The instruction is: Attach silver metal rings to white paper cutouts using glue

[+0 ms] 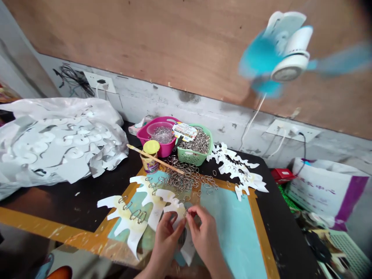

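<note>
Far centre, the pink basket point(145, 136) holds a clear bowl point(162, 133) of silvery bits. The green basket point(190, 158) beside it brims with metal loops point(201, 142), its card point(184, 131) unreadable. Near centre, left hand point(166, 237) and right hand point(204, 233) pinch a ring point(186, 212) on a white cutout point(173, 204).

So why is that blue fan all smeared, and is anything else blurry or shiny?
Head view: the fan blades smear, likely from spinning; the left hand and right hand pinching the paper cutout look fairly sharp; the plastic bag shows white glare.
</note>
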Available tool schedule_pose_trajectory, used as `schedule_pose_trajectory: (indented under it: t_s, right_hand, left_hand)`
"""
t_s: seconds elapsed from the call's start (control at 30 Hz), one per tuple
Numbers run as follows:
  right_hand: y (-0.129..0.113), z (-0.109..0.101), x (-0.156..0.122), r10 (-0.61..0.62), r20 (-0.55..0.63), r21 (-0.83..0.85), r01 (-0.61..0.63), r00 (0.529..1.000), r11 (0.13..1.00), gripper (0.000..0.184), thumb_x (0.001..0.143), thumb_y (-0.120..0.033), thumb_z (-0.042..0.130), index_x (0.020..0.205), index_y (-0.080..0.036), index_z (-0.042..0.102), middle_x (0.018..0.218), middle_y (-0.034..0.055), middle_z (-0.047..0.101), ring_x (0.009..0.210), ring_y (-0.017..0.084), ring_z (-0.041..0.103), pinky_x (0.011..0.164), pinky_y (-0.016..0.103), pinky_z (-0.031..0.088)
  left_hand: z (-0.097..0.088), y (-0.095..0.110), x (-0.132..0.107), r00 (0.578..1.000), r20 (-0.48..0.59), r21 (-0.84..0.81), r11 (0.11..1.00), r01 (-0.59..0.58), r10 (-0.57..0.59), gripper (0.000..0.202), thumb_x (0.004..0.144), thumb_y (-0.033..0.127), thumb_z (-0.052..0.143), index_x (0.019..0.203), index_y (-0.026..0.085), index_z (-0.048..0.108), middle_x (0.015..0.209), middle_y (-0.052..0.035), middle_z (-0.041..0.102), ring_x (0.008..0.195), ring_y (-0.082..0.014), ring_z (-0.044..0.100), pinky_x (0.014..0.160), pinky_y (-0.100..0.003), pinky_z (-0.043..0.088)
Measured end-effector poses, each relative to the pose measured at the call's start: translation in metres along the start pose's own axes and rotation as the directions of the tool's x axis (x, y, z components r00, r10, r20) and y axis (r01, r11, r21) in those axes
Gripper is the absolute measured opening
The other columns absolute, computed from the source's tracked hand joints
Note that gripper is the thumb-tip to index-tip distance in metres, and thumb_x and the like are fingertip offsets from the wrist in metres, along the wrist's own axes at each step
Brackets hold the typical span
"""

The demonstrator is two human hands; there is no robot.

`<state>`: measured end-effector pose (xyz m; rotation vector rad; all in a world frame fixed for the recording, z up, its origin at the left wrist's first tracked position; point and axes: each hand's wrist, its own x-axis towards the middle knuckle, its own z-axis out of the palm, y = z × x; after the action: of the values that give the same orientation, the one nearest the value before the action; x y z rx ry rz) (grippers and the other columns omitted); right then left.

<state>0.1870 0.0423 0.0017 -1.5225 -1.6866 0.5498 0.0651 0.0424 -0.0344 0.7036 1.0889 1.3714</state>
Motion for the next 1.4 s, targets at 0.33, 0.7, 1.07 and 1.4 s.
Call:
schedule_pose_trajectory:
  t_s: [0.33, 0.7, 1.07, 1.4]
  right_hand:
    - [0.038, -0.032, -0.017, -0.03, 0.296, -0.322, 0.129, 0.955, 0.938, 0.022, 0.09, -0.003, 0.058, 0.083, -0.022, 0.065, 0.096, 0.004, 0.063, 0.094, 0.024, 0.06, 0.103, 0.053, 0.037]
    - [0.055, -0.02, -0.042, -0.198, 0.216, -0.408, 0.273, 0.956, 0.871, 0.019, 0.093, -0.007, 0.051, 0.103, -0.019, 0.063, 0.095, 0.0082, 0.059, 0.091, 0.026, 0.053, 0.078, 0.038, 0.041]
    - [0.061, -0.042, -0.042, -0.169, 0.211, -0.082, 0.19, 0.963, 0.978, 0.032, 0.09, -0.006, 0.048, 0.117, -0.019, 0.059, 0.108, 0.0112, 0.057, 0.096, 0.024, 0.06, 0.082, 0.034, 0.053]
    - [0.078, -0.045, -0.04, -0.322, 0.429, -0.301, 0.47, 0.844, 0.83, 0.023, 0.1, -0.012, 0.044, 0.097, -0.02, 0.066, 0.087, 0.0064, 0.064, 0.081, 0.022, 0.057, 0.07, 0.031, 0.047]
  left_hand:
    - [-0.024, 0.008, -0.054, 0.747, 0.664, 0.56, 0.69, -0.459, -0.041, 0.011, 0.089, 0.026, 0.064, 0.086, 0.019, 0.073, 0.073, -0.0057, 0.069, 0.063, -0.0192, 0.065, 0.06, -0.028, 0.052]
    - [0.01, 0.001, 0.029, 0.618, 0.786, 0.579, 0.352, -0.735, -0.002, 0.038, 0.082, 0.005, 0.062, 0.117, 0.021, 0.058, 0.112, -0.0077, 0.073, 0.114, -0.026, 0.065, 0.123, -0.059, 0.017]
    - [-0.004, -0.005, 0.018, 0.503, 0.851, 0.479, 0.168, -0.861, 0.152, 0.022, 0.095, 0.016, 0.058, 0.08, 0.023, 0.073, 0.128, -0.0081, 0.068, 0.128, -0.0278, 0.055, 0.12, -0.06, 0.019]
    - [-0.007, -0.003, 0.018, 0.502, 0.855, 0.473, 0.2, -0.858, 0.13, 0.018, 0.094, 0.018, 0.062, 0.087, 0.027, 0.076, 0.101, -0.0009, 0.079, 0.118, -0.0258, 0.061, 0.121, -0.058, 0.013]
